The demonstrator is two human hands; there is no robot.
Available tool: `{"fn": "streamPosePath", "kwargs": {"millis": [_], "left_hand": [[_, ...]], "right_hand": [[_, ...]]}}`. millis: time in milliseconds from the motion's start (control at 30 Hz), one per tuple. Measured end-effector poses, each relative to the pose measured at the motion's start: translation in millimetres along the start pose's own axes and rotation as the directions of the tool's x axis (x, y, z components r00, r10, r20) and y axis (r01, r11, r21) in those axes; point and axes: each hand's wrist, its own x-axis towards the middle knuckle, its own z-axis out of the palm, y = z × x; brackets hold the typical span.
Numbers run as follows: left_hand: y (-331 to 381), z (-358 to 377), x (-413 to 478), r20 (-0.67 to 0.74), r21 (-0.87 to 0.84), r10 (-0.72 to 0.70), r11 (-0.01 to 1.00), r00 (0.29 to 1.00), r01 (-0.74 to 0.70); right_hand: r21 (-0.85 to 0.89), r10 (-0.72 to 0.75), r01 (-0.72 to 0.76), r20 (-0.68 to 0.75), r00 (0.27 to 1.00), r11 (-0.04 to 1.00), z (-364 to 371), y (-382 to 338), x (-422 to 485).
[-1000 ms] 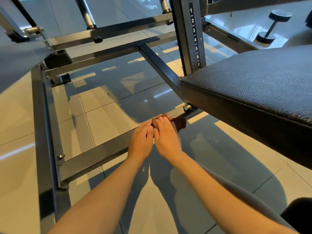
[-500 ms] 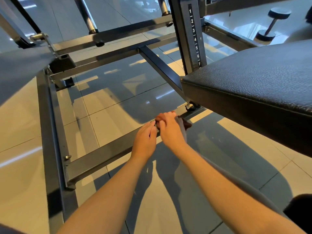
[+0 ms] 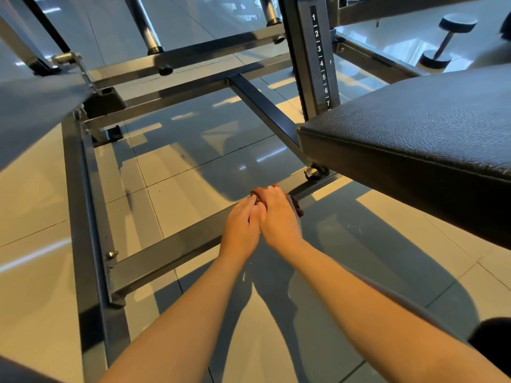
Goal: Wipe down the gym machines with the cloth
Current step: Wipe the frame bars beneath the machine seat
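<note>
Evidently dealing with a soft, light cloth [image 3: 296, 206] here, wadded on the low frame bar [image 3: 171, 258] just short of the padded bench [image 3: 414, 139] and mostly hidden; likely to crush and slide on painted steel, so best taken as a full handful and pressed down. Gripped under the right hand [image 3: 276, 217], fingers curled over it, with the left hand [image 3: 240, 225] touching alongside, fingers bent over the cloth's left end. Reaching with both forearms straight and low over the tiled floor [image 3: 193, 194], palms down.
</note>
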Motion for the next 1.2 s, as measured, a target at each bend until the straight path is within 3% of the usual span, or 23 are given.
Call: {"fn": "streamPosePath", "kwargs": {"millis": [100,167,267,333,433,500,567,667,767,800,867,933,1033,1067,1200], "left_hand": [[-4.6,1.8,-1.3,0.018,0.055,0.036,0.998,0.999,-0.037],[-9.7,2.7,1.4,0.042,0.106,0.049,0.993,0.998,-0.053],[-14.2,3.5,0.5,0.073,0.111,0.026,0.993,0.997,-0.034],[-15.5,1.7,0.5,0.047,0.081,0.008,0.997,0.999,-0.012],[-16.3,1.7,0.5,0.013,0.059,0.023,0.998,1.000,-0.024],[-17.1,2.2,1.4,-0.007,0.019,0.017,1.000,1.000,-0.017],[-17.6,2.8,2.1,-0.029,0.011,0.015,1.000,0.999,-0.014],[-20.9,5.3,2.5,-0.002,0.083,0.033,0.996,0.999,-0.033],[-22.9,7.5,1.5,0.024,0.154,0.039,0.987,0.999,-0.042],[-23.1,8.3,1.0,0.013,0.165,0.045,0.985,0.999,-0.046],[-24.7,9.4,-2.1,-0.031,0.171,0.052,0.984,0.998,-0.046],[-25.7,8.5,-5.6,-0.076,0.157,0.033,0.987,0.997,-0.020],[-27.5,3.9,-12.8,-0.073,0.191,0.025,0.981,0.997,-0.010],[-28.4,2.8,-15.7,-0.066,0.223,0.032,0.975,0.997,-0.017],[-28.0,2.2,-28.5,-0.076,0.280,-0.030,0.959,0.997,0.050]], "right_hand": [[0.104,-0.093,0.086,0.056,0.994,0.991,-9.2,-11.0,-5.5],[0.050,-0.098,0.092,0.134,0.986,0.994,-18.8,10.8,17.2],[-0.243,0.211,-0.162,0.194,0.958,0.957,-30.1,51.8,43.3],[-0.230,0.239,-0.198,0.165,0.957,0.953,-24.7,46.9,41.9],[-0.014,0.065,-0.064,0.125,0.990,0.998,-5.2,2.1,27.5],[-0.053,-0.102,0.110,0.128,0.987,0.993,-1.3,-19.0,14.8],[-0.003,-0.156,0.159,0.177,0.972,0.987,-7.1,-18.9,16.3],[0.012,-0.112,0.113,0.229,0.967,0.994,-16.8,18.8,34.1],[-0.225,0.142,-0.090,0.224,0.964,0.970,-22.4,51.9,44.7],[-0.244,0.130,-0.080,0.194,0.972,0.966,-17.1,45.5,39.8],[-0.114,0.006,0.010,0.138,0.990,0.993,-9.0,11.1,21.8],[0.042,-0.109,0.104,0.152,0.982,0.994,-6.0,-15.8,4.5],[0.102,-0.182,0.165,0.195,0.964,0.981,-17.7,-5.1,-0.3],[0.110,-0.147,0.128,0.196,0.969,0.986,-21.0,10.8,3.5],[-0.174,0.171,-0.143,0.155,0.973,0.974,-36.0,55.5,20.8]]}}
